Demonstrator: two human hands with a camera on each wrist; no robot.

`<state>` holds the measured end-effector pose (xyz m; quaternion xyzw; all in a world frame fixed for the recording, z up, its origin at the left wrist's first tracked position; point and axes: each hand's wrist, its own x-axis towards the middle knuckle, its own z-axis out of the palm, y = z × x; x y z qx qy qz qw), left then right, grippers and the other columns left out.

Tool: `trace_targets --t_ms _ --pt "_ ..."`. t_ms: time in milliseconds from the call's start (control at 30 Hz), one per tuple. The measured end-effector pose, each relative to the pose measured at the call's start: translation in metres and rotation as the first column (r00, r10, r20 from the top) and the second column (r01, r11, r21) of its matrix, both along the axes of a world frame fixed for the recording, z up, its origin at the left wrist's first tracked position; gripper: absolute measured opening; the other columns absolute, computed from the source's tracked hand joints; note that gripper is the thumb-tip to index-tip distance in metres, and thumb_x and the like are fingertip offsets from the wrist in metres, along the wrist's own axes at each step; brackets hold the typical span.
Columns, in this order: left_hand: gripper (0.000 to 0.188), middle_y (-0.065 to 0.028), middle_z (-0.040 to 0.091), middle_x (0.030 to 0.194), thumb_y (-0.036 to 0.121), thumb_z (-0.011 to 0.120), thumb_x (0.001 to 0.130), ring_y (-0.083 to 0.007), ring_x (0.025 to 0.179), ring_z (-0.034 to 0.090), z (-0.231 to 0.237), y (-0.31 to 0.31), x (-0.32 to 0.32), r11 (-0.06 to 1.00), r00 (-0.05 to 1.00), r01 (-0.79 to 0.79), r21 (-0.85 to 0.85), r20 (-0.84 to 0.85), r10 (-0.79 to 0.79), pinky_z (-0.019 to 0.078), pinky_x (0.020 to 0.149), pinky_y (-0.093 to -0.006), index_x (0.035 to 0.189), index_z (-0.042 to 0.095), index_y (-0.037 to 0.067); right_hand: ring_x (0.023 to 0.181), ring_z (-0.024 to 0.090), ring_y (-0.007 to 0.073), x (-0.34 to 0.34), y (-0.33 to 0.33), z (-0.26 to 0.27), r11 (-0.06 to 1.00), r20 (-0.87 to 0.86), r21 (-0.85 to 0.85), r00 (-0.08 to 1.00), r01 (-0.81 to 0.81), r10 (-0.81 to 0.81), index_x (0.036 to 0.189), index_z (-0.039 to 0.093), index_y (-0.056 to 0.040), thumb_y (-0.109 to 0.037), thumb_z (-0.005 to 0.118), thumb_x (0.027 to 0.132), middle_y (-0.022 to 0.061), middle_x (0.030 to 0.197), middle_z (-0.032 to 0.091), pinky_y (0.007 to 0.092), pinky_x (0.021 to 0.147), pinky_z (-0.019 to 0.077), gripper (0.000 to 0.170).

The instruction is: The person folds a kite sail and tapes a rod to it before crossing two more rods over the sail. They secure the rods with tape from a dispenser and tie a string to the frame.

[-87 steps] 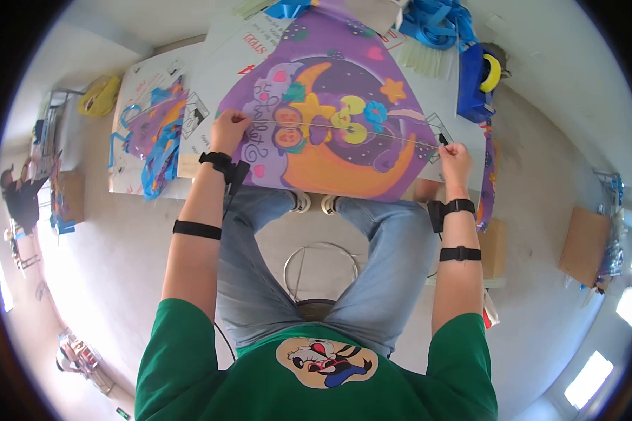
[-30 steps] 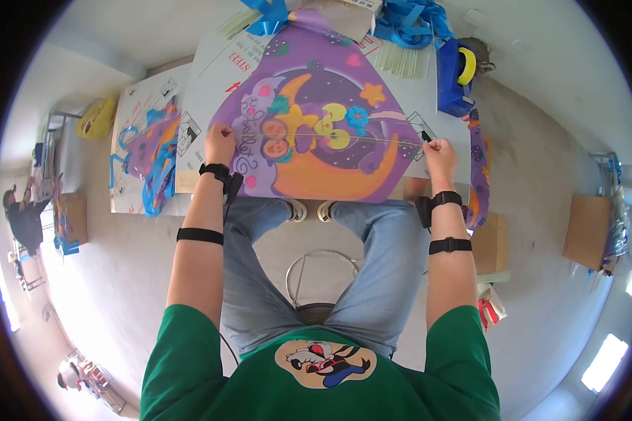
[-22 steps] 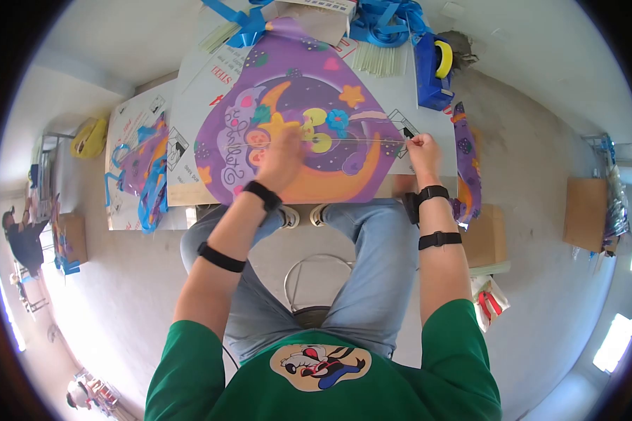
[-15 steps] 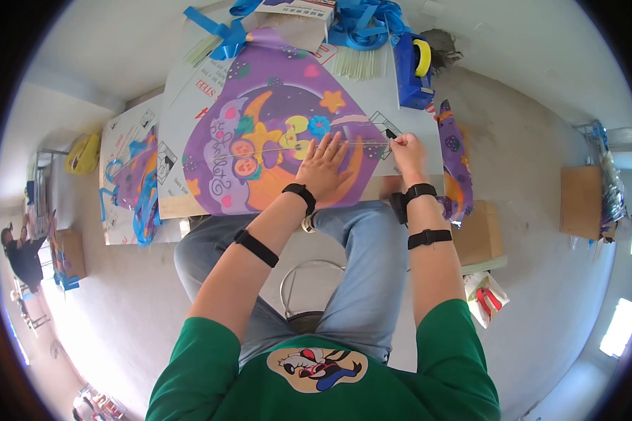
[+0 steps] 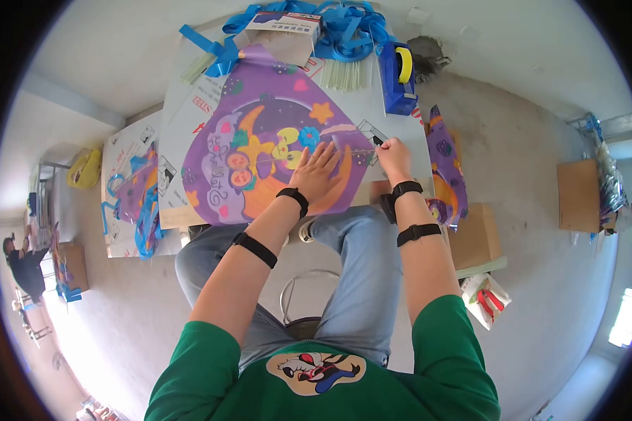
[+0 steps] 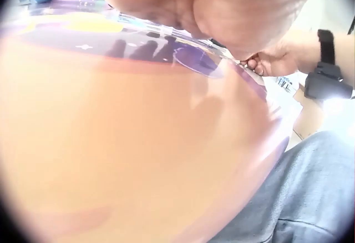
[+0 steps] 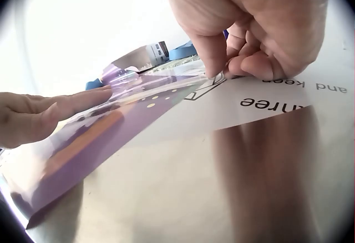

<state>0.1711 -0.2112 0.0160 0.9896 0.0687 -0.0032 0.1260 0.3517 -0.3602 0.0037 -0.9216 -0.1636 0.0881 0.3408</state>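
Observation:
A purple printed sheet (image 5: 260,91) with a moon and cartoon figures lies on the white board (image 5: 182,140). Across it runs a thin pale rod or string (image 5: 263,161). My left hand (image 5: 314,174) rests flat on the sheet's right half, fingers spread, over part of that line. At the sheet's right corner my right hand (image 5: 395,158) pinches the end of the line between thumb and fingertips. The right wrist view shows this pinch by my right hand (image 7: 249,32) close to the board, with my left hand (image 7: 50,112) low over the sheet.
Blue ribbon (image 5: 347,38), a box (image 5: 284,24) and a bundle of pale sticks (image 5: 343,74) lie at the back. A blue tape dispenser (image 5: 398,95) stands at the back right. Other printed pieces lie left and right; a cardboard box (image 5: 476,235) is at the right.
My left hand has come from the sheet's left edge to lie flat on its right half. My right hand keeps its pinch at the right corner. The whole view has shifted.

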Motion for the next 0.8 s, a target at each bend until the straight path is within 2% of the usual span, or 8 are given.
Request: trace_targets --t_ms 133,300,367,433,500,600,667,800 --pt "0.061 -0.0094 0.022 0.152 0.043 0.044 0.093 -0.0261 0.141 0.019 0.003 -0.012 0.008 1.0 1.0 0.017 -0.003 -0.017 -0.017 0.0143 0.114 -0.0469 0.144 0.029 0.013 0.078 0.063 0.0327 -0.001 0.002 0.004 0.999 0.042 -0.042 0.999 -0.009 0.011 0.076 0.059 -0.0043 -0.016 0.072 0.072 0.0145 0.079 0.065 0.0388 0.069 0.0495 0.018" --pt "0.062 -0.0095 0.023 0.152 0.042 0.045 0.093 -0.0269 0.141 0.02 0.006 -0.009 0.009 1.0 0.999 0.007 0.005 -0.054 -0.007 0.0153 0.114 -0.0471 0.144 0.027 0.012 0.076 0.063 0.0328 0.003 0.003 0.0 0.999 -0.027 -0.044 1.0 -0.005 0.004 0.074 0.059 -0.0034 -0.016 0.074 0.071 0.0146 0.077 0.065 0.0388 0.067 0.0492 0.021" --pt "0.062 -0.0109 0.022 0.152 0.04 0.046 0.092 -0.0282 0.141 0.02 0.011 0.0 0.009 0.981 0.997 -0.036 -0.193 -0.067 0.023 0.0166 0.113 -0.0474 0.144 0.028 0.012 0.073 0.063 0.0316 0.006 0.003 0.002 0.999 -0.01 -0.045 1.0 -0.024 0.024 0.073 0.059 -0.003 -0.016 0.075 0.07 0.0147 0.074 0.065 0.039 0.066 0.0491 0.021" --pt "0.061 -0.0115 0.024 0.151 0.038 0.048 0.092 -0.0264 0.141 0.02 0.007 0.015 -0.001 0.959 0.996 -0.087 -0.269 0.011 0.093 0.0158 0.114 -0.0472 0.143 0.03 0.01 0.07 0.064 0.0309 0.005 0.002 0.006 1.0 -0.045 0.023 0.999 -0.011 0.012 0.072 0.059 -0.0026 -0.017 0.075 0.07 0.0149 0.071 0.064 0.0392 0.064 0.049 0.021" --pt "0.056 -0.0156 0.032 0.146 0.032 0.053 0.091 -0.0298 0.136 0.029 0.007 0.03 -0.021 0.923 0.941 -0.222 -0.314 0.18 0.288 0.0214 0.111 -0.0475 0.139 0.037 0.008 0.066 0.063 0.0293 0.001 0.004 0.017 0.999 -0.01 0.03 1.0 -0.014 0.014 0.072 0.059 -0.002 -0.015 0.074 0.071 0.0144 0.069 0.063 0.0382 0.061 0.0485 0.021" --pt "0.05 -0.0201 0.04 0.14 0.025 0.056 0.089 -0.035 0.129 0.038 0.014 0.054 -0.063 0.841 0.849 -0.283 -0.462 0.287 0.443 0.0289 0.107 -0.0462 0.133 0.044 0.004 0.063 0.062 0.0258 -0.002 0.001 0.025 0.988 0.009 0.152 1.0 -0.024 0.023 0.073 0.058 -0.002 -0.013 0.073 0.073 0.0126 0.068 0.063 0.0354 0.059 0.0479 0.019" --pt "0.047 -0.0216 0.042 0.137 0.022 0.056 0.089 -0.0367 0.126 0.041 0.02 0.06 -0.092 0.825 0.807 -0.311 -0.472 0.328 0.492 0.0317 0.105 -0.0446 0.13 0.046 0.003 0.061 0.061 0.0209 0.001 0.003 0.027 0.95 -0.009 0.311 1.0 -0.024 0.028 0.073 0.056 -0.0023 -0.008 0.071 0.075 0.0099 0.066 0.062 0.032 0.058 0.047 0.016" --pt "0.044 -0.0228 0.044 0.134 0.018 0.055 0.091 -0.0376 0.124 0.043 0.02 0.068 -0.139 0.725 0.661 -0.388 -0.569 0.377 0.649 0.0349 0.104 -0.0403 0.129 0.046 0.001 0.06 0.06 0.0185 -0.021 0.016 0.116 0.885 -0.075 0.465 0.995 -0.027 0.07 0.072 0.055 -0.0025 -0.004 0.07 0.075 0.0076 0.064 0.06 0.0302 0.057 0.0467 0.016"
